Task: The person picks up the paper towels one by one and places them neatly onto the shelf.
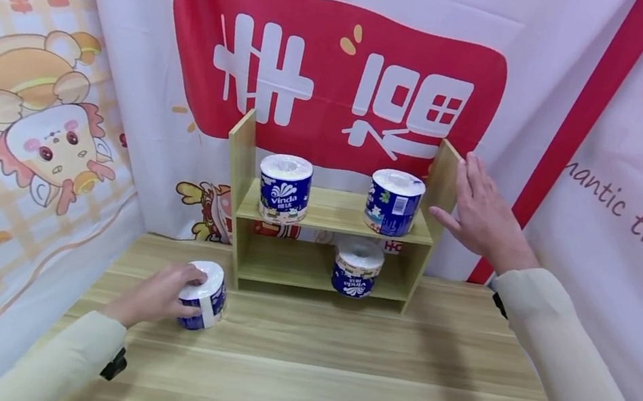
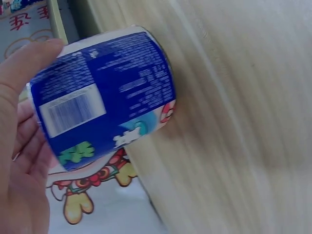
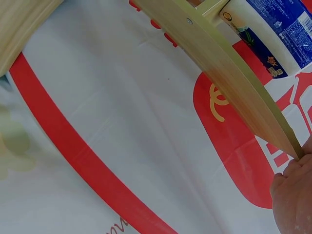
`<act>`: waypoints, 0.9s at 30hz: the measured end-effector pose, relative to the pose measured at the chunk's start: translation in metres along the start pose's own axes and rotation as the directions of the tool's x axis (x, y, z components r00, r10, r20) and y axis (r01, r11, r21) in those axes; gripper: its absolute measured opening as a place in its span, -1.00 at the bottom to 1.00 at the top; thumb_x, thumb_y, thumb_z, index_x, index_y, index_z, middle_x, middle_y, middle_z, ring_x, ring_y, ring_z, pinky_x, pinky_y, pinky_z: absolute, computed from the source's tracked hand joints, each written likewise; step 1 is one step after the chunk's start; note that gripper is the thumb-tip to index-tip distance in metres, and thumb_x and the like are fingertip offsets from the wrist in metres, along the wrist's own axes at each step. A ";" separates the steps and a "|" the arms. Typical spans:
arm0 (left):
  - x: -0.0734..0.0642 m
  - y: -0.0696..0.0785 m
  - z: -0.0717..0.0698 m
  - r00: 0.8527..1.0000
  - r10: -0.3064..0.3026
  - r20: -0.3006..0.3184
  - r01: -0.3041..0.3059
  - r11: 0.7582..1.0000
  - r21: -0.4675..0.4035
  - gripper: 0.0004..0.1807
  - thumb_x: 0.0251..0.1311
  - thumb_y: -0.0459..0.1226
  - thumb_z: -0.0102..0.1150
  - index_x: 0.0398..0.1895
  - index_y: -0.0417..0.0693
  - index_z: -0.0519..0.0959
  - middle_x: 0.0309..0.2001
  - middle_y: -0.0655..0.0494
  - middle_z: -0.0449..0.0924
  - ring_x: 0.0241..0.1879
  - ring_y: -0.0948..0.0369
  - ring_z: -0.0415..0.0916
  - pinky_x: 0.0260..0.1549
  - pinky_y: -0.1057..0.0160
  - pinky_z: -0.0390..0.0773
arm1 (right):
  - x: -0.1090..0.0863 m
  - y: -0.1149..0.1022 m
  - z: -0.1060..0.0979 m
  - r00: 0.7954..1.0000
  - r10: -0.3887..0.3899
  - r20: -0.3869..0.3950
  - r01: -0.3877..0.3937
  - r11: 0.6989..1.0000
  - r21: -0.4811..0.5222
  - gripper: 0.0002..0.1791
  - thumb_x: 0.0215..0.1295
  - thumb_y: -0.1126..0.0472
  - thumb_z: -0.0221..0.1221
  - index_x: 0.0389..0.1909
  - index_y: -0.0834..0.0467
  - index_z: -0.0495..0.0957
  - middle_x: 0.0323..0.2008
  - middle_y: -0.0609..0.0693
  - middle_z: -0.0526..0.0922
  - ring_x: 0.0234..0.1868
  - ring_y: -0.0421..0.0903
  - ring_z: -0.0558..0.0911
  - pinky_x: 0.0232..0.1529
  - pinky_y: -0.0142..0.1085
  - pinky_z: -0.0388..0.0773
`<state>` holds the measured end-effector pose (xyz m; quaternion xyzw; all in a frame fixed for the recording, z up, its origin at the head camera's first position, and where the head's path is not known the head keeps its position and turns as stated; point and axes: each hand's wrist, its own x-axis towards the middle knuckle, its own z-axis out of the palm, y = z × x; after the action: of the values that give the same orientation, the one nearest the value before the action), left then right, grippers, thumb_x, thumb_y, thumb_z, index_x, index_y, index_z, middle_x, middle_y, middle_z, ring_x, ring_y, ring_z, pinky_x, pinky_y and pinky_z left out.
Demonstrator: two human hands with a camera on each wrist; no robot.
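Observation:
My left hand (image 1: 160, 294) grips a blue-and-white wrapped toilet paper roll (image 1: 211, 308) at the left of the wooden table, thumb and fingers on either side of it. In the left wrist view the roll's barcode side (image 2: 107, 92) faces the camera. At the right, my right hand (image 1: 486, 213) is raised with fingers straight, against the upper edge of the small wooden shelf's right side panel (image 1: 442, 183). Two more rolls stand on the upper board, a left roll (image 1: 285, 188) and a right roll (image 1: 395, 204). Another roll (image 1: 357, 270) sits upside down on the lower level, right of the middle.
The wooden table (image 1: 321, 378) spreads in front of the shelf. Behind it hangs a white cloth with a large red panel (image 1: 336, 93). A printed cloth with a cartoon figure (image 1: 52, 142) borders the left, and another cloth (image 1: 640, 170) borders the right.

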<state>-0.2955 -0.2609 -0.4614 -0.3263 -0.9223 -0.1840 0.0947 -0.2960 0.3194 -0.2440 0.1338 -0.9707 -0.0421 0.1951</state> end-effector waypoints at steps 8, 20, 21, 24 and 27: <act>-0.003 -0.014 0.016 0.993 -0.095 -0.070 0.089 0.993 -0.075 -0.47 -0.02 -0.07 0.69 -0.02 -0.06 0.70 -0.10 0.11 0.74 -0.05 0.09 0.63 0.00 -0.08 0.70 | 0.000 0.000 0.000 1.000 0.007 -0.001 -0.007 1.000 0.015 0.18 0.44 -0.28 0.18 0.72 0.24 -0.26 0.74 0.25 -0.30 0.74 0.30 -0.15 0.59 0.30 0.16; -0.006 -0.018 0.018 0.992 -0.028 -0.121 0.014 0.994 -0.112 -0.59 -0.01 -0.11 0.69 -0.11 0.05 0.72 -0.17 0.26 0.69 -0.11 0.20 0.58 -0.09 0.10 0.66 | 0.002 0.000 0.002 1.000 -0.006 -0.009 0.006 1.000 0.021 0.18 0.44 -0.30 0.16 0.72 0.23 -0.27 0.74 0.23 -0.31 0.74 0.28 -0.16 0.59 0.30 0.17; -0.006 -0.018 0.018 0.993 -0.024 -0.120 0.011 0.994 -0.112 -0.60 -0.01 -0.11 0.68 -0.12 0.06 0.71 -0.16 0.24 0.70 -0.10 0.18 0.59 -0.09 0.07 0.67 | 0.002 0.000 0.002 1.000 -0.004 -0.008 0.004 1.000 0.022 0.18 0.44 -0.30 0.17 0.72 0.23 -0.27 0.74 0.23 -0.31 0.74 0.28 -0.16 0.59 0.30 0.18; -0.004 -0.018 0.017 0.993 -0.016 -0.114 0.004 0.994 -0.110 -0.61 0.00 -0.11 0.68 -0.14 0.06 0.70 -0.12 0.18 0.71 -0.06 0.12 0.60 -0.05 -0.01 0.68 | 0.001 0.000 0.002 1.000 0.003 -0.005 -0.003 1.000 0.022 0.18 0.43 -0.29 0.18 0.72 0.22 -0.27 0.74 0.23 -0.31 0.74 0.29 -0.16 0.57 0.30 0.20; -0.003 -0.018 0.016 0.994 -0.016 -0.104 0.005 0.995 -0.103 -0.61 0.02 -0.12 0.67 -0.13 0.05 0.70 -0.09 0.13 0.71 -0.03 0.08 0.61 -0.04 -0.06 0.69 | 0.001 0.001 0.002 1.000 0.007 -0.005 -0.007 1.000 0.026 0.19 0.43 -0.29 0.18 0.72 0.21 -0.28 0.74 0.22 -0.32 0.74 0.28 -0.16 0.57 0.30 0.21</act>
<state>-0.3056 -0.2696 -0.4819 -0.3159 -0.9072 -0.2482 0.1251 -0.2975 0.3201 -0.2452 0.1329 -0.9711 -0.0286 0.1959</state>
